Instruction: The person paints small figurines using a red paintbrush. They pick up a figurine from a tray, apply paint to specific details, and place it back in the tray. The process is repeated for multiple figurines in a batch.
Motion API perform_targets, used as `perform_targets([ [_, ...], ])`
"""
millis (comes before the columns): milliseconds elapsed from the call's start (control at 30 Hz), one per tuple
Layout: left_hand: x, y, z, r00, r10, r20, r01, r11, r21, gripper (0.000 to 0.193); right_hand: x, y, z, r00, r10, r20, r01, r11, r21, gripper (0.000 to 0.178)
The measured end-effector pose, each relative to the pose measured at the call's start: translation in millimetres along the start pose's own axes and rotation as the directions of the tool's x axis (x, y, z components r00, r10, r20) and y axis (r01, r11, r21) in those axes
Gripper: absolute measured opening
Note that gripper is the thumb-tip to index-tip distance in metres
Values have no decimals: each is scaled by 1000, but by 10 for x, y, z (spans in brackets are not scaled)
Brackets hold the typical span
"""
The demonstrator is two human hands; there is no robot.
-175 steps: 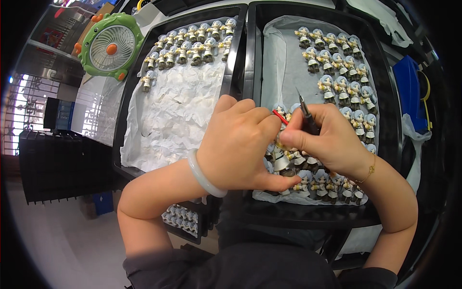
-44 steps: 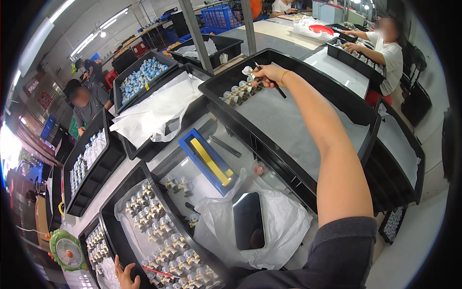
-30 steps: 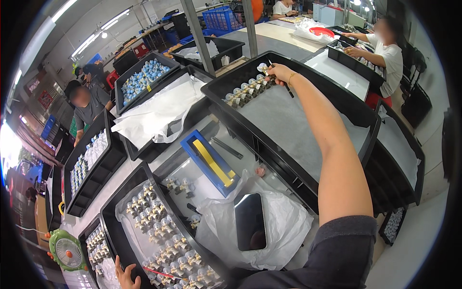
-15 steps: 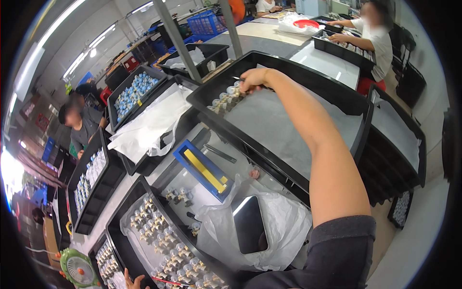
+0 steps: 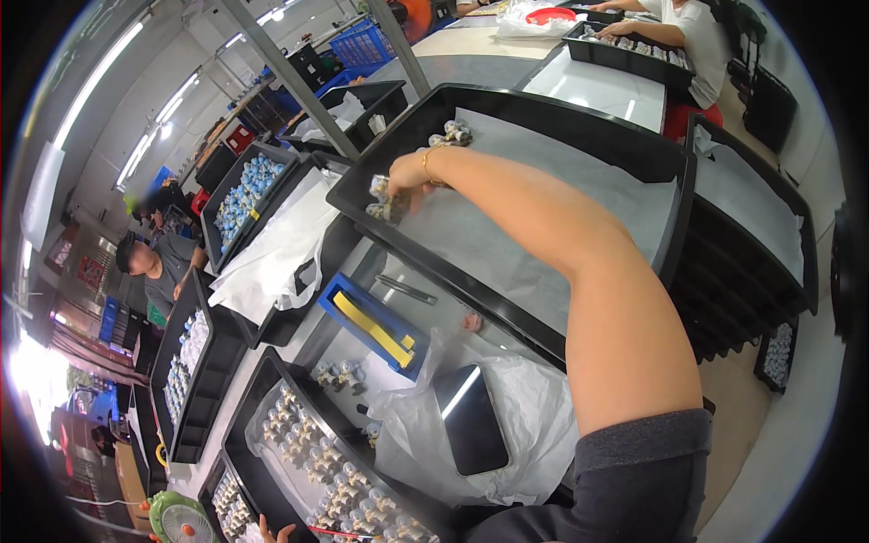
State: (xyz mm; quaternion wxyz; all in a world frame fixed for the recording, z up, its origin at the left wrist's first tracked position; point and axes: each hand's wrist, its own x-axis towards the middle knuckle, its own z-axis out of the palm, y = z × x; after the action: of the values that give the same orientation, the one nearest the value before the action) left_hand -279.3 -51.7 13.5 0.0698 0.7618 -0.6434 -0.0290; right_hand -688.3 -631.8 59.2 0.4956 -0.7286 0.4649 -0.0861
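Observation:
My right hand [image 5: 412, 174] reaches into a large black tray [image 5: 543, 330] lined with a pale sheet. Its fingers are closed around a small figurine at the tray's left end, partly hidden by the hand. Beside it stand other blue-white and beige figurines [image 5: 380, 192], and a small cluster [image 5: 453, 135] sits at the far wall. At the lower edge only some fingers of my left hand [image 5: 272, 532] show, spread apart beside a nearer black tray [image 5: 281, 380] with rows of figurines [image 5: 317, 452]. A thin red stick [image 5: 339, 532] lies near those fingers.
A dark phone [image 5: 472, 421] rests on crumpled white sheeting [image 5: 534, 434]. Near it are a blue holder with a yellow strip [image 5: 371, 328] and loose figurines [image 5: 342, 376]. Trays, a metal post [image 5: 290, 81] and a green fan [image 5: 181, 520] surround the table. Other people work at the far right and left.
My right hand has moved left and nearer along the tray's figurines, uncovering the cluster at the far wall. The view has shifted slightly. My left hand stays at the lower edge.

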Motion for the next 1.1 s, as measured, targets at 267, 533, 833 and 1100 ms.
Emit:
perform_targets([
  [267, 30, 56, -30, 1000, 4, -10, -4, 1000, 26, 40, 99, 188, -476, 931, -213, -295, 112, 939, -325, 26],
  [533, 19, 70, -48, 998, -54, 12, 55, 998, -21, 40, -95, 290, -542, 944, 1, -331, -47, 990, -129, 28],
  [833, 30, 71, -61, 999, -30, -12, 30, 1000, 4, 40, -119, 592, -931, 852, 53, -521, -119, 988, -94, 31],
  [1100, 64, 101, -58, 998, -66, 0, 66, 997, -28, 40, -287, 196, -570, 994, 76, -74, -86, 985, -146, 28],
])
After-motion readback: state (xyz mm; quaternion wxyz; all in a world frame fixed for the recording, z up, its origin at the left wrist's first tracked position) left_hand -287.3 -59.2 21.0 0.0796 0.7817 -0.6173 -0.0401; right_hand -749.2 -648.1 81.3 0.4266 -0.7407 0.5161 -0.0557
